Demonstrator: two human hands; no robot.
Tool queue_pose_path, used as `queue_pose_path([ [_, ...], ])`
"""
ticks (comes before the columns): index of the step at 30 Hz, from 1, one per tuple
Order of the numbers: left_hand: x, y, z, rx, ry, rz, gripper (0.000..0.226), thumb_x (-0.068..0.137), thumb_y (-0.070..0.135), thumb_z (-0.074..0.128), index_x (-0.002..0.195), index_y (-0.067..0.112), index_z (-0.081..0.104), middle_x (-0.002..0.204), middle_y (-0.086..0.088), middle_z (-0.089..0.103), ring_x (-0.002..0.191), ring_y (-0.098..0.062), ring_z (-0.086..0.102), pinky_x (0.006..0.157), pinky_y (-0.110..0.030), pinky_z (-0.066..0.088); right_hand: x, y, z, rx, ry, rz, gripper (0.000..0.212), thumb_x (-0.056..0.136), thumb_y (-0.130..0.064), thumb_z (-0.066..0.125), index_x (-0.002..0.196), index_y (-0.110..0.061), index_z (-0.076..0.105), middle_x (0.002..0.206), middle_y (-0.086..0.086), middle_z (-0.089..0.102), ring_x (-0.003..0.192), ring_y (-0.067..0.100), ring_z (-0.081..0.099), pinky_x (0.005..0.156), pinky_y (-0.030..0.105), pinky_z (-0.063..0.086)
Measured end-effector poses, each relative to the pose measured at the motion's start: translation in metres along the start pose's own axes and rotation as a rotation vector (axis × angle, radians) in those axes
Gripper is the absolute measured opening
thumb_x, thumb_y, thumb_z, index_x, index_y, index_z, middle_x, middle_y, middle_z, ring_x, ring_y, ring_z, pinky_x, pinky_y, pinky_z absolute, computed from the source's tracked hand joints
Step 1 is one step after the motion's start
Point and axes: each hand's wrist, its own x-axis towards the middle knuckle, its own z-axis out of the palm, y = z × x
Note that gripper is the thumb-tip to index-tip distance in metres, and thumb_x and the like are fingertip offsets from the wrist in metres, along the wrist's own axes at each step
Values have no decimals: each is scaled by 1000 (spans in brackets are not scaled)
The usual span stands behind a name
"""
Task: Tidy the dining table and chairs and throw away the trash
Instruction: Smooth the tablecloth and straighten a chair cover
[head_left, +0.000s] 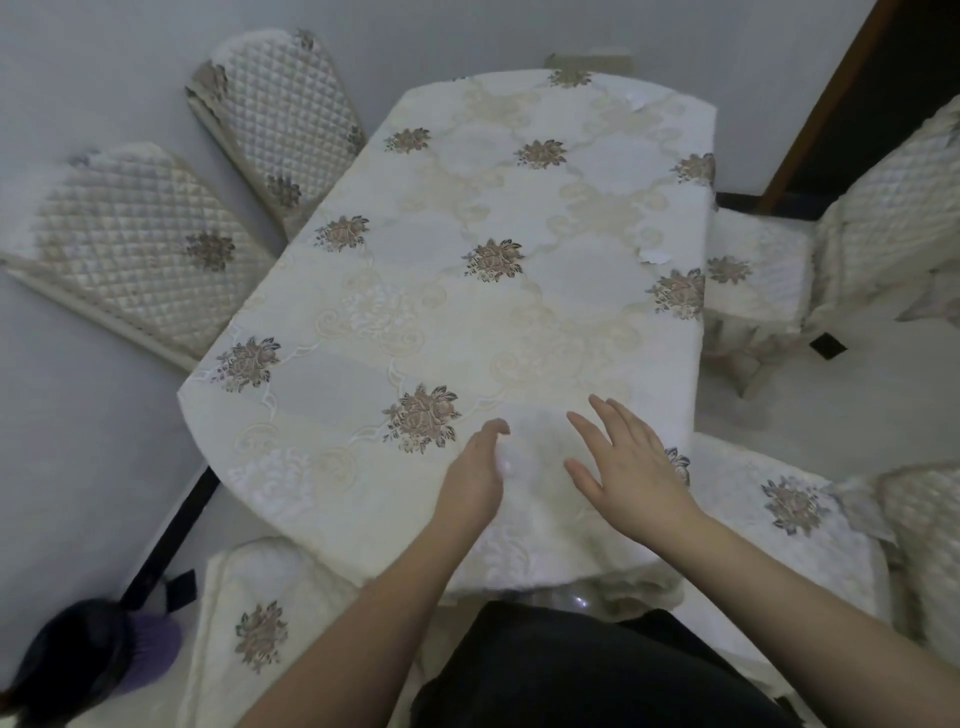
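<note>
The dining table carries a cream tablecloth with brown flower prints. At its near edge, my left hand curls round a small white paper wad. My right hand hovers just to the right of it, fingers spread and straight, holding nothing. A white paper scrap lies near the table's right edge. Another white scrap lies at the far end.
Two quilted chair backs stand along the table's left side. A chair sits at the right, another seat at the near right, and one at the near left. A black and purple brush is at the lower left.
</note>
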Motion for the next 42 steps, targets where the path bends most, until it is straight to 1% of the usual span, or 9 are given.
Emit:
queue_pose_path([
  [3,-6,17,1,-56,12,49,70,69,-11,43,119,38,51,101,1,45,84,-19,52,64,-40,55,-11,16,-7,27,8,-17,67,90,-56,20,144,-21,38,153,11,30,142,29,24,114,41,21],
  [11,-35,60,7,-192,174,-62,20,67,11,42,77,20,57,83,-10,55,73,-20,49,65,-32,35,-36,42,-9,92,-7,-91,68,89,-56,21,143,-19,40,153,12,29,141,32,24,113,43,22],
  [18,-64,91,12,-569,-62,-176,15,73,10,48,69,21,40,67,5,42,62,-11,40,68,-36,48,-56,55,-22,147,52,-88,66,90,-54,24,139,-15,44,147,16,39,137,35,32,111,45,26],
  [21,-67,95,13,-738,-167,-158,23,70,24,66,69,22,43,66,2,41,60,-15,37,59,-32,34,-68,60,-29,154,87,-54,67,89,-55,23,140,-16,43,148,15,36,138,33,29,113,43,23],
  [24,-71,104,16,-1071,-143,-295,37,78,50,68,82,16,53,80,-6,49,87,-8,52,69,-32,39,-84,63,-35,151,118,-31,67,90,-56,23,142,-18,40,151,14,32,140,31,24,113,42,21],
  [25,-72,107,17,-1171,-111,-349,36,86,48,61,73,17,50,74,-8,39,86,-32,20,74,-31,39,-90,64,-36,148,132,-25,67,90,-56,23,142,-18,40,151,13,32,140,31,24,113,42,21],
  [28,-82,114,22,-1195,2,-376,51,95,36,52,49,22,36,51,0,21,43,-17,19,47,-24,26,-113,64,-39,133,150,8,65,92,-56,23,145,-20,35,154,10,27,142,28,19,114,42,19],
  [36,-143,116,45,-1036,-70,-322,38,97,26,50,66,6,52,58,-6,59,44,-15,40,43,-24,17,-211,53,-37,116,185,133,60,94,-55,26,147,-26,27,155,7,23,143,26,15,115,43,16],
  [42,-202,145,83,-1257,-241,-291,23,97,23,49,77,22,38,50,3,31,33,-7,17,39,-14,8,-304,64,-37,100,214,266,69,90,-62,18,146,-23,30,156,6,20,144,24,13,116,47,19],
])
